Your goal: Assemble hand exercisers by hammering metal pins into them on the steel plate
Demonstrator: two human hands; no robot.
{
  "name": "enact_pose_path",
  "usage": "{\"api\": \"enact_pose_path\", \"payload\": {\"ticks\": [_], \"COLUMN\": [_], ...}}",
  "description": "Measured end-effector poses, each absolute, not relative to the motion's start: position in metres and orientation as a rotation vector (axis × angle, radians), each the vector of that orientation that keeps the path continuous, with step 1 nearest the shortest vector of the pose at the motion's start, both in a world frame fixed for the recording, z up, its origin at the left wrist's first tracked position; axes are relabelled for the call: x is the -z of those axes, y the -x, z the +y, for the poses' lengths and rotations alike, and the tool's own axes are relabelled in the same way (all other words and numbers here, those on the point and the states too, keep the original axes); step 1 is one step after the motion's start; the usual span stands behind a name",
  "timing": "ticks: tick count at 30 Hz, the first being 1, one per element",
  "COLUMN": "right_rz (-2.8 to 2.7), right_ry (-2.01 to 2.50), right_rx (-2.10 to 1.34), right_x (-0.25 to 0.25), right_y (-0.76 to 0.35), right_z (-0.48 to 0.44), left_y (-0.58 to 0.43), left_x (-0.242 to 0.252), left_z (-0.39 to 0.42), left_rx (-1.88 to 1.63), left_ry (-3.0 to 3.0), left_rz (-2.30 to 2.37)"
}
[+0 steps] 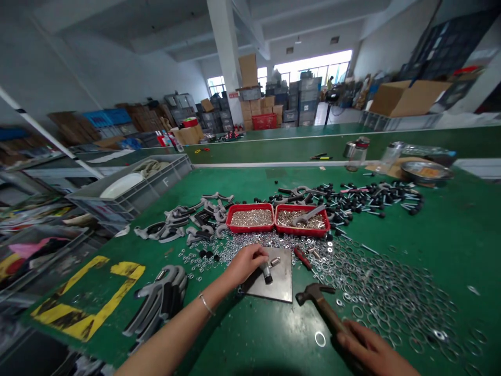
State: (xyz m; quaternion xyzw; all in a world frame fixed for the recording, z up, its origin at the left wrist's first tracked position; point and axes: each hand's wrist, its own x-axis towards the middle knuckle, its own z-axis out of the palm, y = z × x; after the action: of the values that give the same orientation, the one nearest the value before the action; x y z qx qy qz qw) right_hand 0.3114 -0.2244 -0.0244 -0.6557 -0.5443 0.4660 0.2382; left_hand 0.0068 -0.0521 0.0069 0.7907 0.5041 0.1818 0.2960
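Note:
My left hand (248,262) is closed, its fingertips gripping a small metal cylinder with a black end (266,273) over a square metal plate (281,288). A short coil spring (275,261) lies on that plate beside the fingers. At the lower right my right hand (370,347) wraps round the wooden handle of a claw hammer (325,309); the hammer head is just right of the plate. A red-handled screwdriver (302,258) rests by the plate's right edge, near a few more springs (314,253).
Red trays (250,228) of small metal parts stand behind the plate, one with a metal scoop (311,213). Loose rings (376,282) cover the right. Grey-black handles (158,297) lie left, black-headed bolts (376,198) behind right. A grey crate (164,183) stands at left.

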Motion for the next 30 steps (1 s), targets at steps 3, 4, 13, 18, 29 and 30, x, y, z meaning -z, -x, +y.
{"api": "enact_pose_path", "payload": {"ticks": [3,4,13,18,29,30], "right_rz": [-1.391,-1.323,-1.120,-1.208,-1.850,-1.866], "right_ry": [1.776,1.789,1.688,1.667,1.690,1.673], "right_rx": [-1.365,-1.359,-1.501,-1.570,-0.963,-0.928], "right_x": [0.015,0.013,0.010,0.014,-0.041,-0.045], "right_y": [-0.306,-0.302,-0.275,-0.281,-0.264,-0.258], "right_z": [-0.214,-0.212,-0.204,-0.195,-0.168,-0.165], "left_y": [0.002,0.001,-0.007,-0.011,0.005,0.007], "left_x": [-0.001,0.001,0.004,-0.002,0.011,0.016], "left_z": [-0.054,-0.054,-0.044,-0.039,-0.072,-0.078], "left_rx": [-0.456,-0.446,-0.246,-0.199,-0.425,-0.452], "left_ry": [-2.140,-2.154,-2.332,-2.536,-2.459,-2.395], "left_rz": [1.445,1.482,1.613,1.397,1.327,1.347]}}
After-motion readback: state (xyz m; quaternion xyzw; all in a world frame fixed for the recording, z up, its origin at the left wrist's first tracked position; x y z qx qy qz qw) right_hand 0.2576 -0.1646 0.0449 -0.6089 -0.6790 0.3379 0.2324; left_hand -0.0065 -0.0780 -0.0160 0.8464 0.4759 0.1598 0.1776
